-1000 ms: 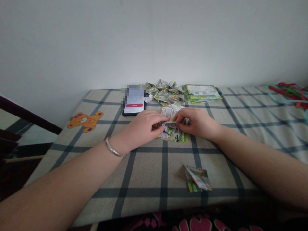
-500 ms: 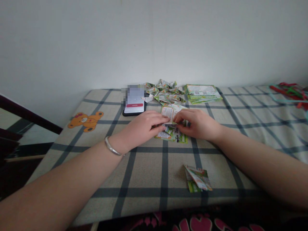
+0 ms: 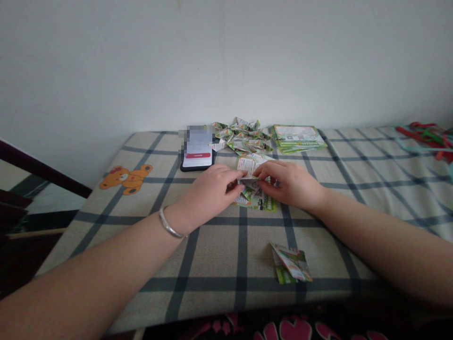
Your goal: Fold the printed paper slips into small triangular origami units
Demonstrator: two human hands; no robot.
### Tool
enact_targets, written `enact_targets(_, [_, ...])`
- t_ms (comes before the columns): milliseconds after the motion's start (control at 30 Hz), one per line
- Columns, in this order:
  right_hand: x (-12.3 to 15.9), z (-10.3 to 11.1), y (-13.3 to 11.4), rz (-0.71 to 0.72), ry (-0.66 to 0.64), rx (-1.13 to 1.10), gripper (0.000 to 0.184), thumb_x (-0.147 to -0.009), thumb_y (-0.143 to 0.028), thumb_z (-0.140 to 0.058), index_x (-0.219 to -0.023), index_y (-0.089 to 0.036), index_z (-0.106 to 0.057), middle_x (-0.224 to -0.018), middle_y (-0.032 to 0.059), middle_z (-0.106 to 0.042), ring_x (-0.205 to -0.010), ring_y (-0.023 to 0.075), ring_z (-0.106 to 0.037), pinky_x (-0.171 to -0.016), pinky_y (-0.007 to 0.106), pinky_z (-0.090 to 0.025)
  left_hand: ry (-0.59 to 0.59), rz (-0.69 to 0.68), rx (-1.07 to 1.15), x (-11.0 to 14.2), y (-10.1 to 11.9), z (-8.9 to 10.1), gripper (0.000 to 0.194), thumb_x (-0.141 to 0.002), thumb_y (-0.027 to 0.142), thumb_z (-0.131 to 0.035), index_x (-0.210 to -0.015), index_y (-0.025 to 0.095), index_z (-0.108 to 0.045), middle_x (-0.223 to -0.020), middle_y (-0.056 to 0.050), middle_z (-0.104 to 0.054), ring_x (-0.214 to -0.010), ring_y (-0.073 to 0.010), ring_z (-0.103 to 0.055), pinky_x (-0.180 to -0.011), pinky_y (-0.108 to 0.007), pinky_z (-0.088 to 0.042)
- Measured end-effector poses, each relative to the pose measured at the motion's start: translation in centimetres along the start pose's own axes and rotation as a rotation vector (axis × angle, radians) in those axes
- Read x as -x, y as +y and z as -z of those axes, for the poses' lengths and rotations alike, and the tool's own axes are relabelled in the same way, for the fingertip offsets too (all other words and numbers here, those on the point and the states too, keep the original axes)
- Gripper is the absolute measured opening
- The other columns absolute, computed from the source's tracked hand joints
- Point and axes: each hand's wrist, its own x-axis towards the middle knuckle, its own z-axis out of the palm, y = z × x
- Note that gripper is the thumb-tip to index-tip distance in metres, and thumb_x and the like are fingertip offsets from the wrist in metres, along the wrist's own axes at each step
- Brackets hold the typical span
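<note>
Between my two hands is a small folded piece of printed paper [image 3: 248,180], green and white, with its upper edge raised. My left hand [image 3: 218,187], with a silver bangle at the wrist, pinches its left end between thumb and fingers. The right end is pinched by my right hand [image 3: 288,184], whose curled fingers partly hide the paper. Under both hands lies a flat printed leaflet [image 3: 266,202]. Nearer to me, a separate folded paper piece [image 3: 292,264] rests on the checked tablecloth.
A phone [image 3: 198,153] with a lit, partly blurred screen lies behind my left hand. Beside it is a heap of folded paper pieces [image 3: 244,134], then a stack of leaflets [image 3: 299,137]. Red and green strips [image 3: 430,137] lie far right. A wall [image 3: 226,61] rises behind the table.
My left hand has shifted slightly, its thumb and fingers spaced further apart around the paper's left end. My right hand has hardly moved.
</note>
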Motion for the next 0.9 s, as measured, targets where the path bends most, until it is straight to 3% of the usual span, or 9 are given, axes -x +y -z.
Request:
enact_targets(200, [0.00, -0.03, -0.17, 0.029, -0.013, 0.051, 0.011, -0.088, -0.021, -0.055, -0.096, -0.019, -0.062, -0.095, 0.0059, -0.072, -0.081, 0.0180, -0.067, -0.067, 0.028, -0.047, 0.041, 0.169, 0.101, -0.08, 0.53, 0.06, 0.015, -0.081, 0.020, -0.066, -0.095, 0.015, -0.065, -0.083, -0.003, -0.065, -0.081, -0.0182, -0.060, -0.074, -0.032, -0.048])
enact_targets(433, [0.06, 0.28, -0.27, 0.106, -0.057, 0.043, 0.011, -0.091, -0.019, -0.053, -0.089, -0.019, -0.063, -0.113, 0.0044, -0.071, -0.095, 0.0181, -0.068, -0.073, 0.028, -0.049, 0.037, 0.148, 0.119, -0.24, 0.52, 0.17, 0.006, -0.080, 0.012, -0.060, -0.083, 0.017, -0.061, -0.078, 0.000, -0.064, -0.076, -0.0157, -0.059, -0.068, -0.029, -0.046])
enact_targets(700, [0.02, 0.25, -0.25, 0.136, -0.059, 0.052, 0.013, -0.091, -0.019, -0.052, -0.089, -0.020, -0.065, -0.116, 0.0018, -0.072, -0.091, 0.0179, -0.070, -0.070, 0.029, -0.049, 0.060, 0.102, 0.000, -0.03, 0.48, -0.01, 0.009, -0.080, 0.009, -0.057, -0.081, 0.018, -0.055, -0.077, -0.001, -0.061, -0.082, -0.0182, -0.056, -0.073, -0.032, -0.045])
enact_targets(833, [-0.06, -0.09, -0.59, 0.087, -0.006, 0.034, 0.012, -0.089, -0.017, -0.052, -0.086, -0.020, -0.063, -0.113, 0.0042, -0.072, -0.092, 0.0180, -0.069, -0.072, 0.029, -0.049, 0.057, 0.128, -0.081, 0.00, 0.55, -0.12, 0.002, -0.083, 0.016, -0.057, -0.082, 0.017, -0.055, -0.070, -0.001, -0.057, -0.078, -0.0195, -0.053, -0.071, -0.033, -0.044])
enact_targets(900, [-0.12, -0.25, -0.73, 0.038, 0.036, 0.009, 0.009, -0.086, -0.015, -0.054, -0.086, -0.020, -0.062, -0.110, 0.0054, -0.073, -0.087, 0.0171, -0.068, -0.070, 0.028, -0.048, 0.025, 0.145, -0.130, -0.02, 0.73, 0.00, 0.011, -0.087, 0.022, -0.055, -0.076, 0.018, -0.055, -0.066, -0.001, -0.054, -0.072, -0.0189, -0.051, -0.066, -0.033, -0.042])
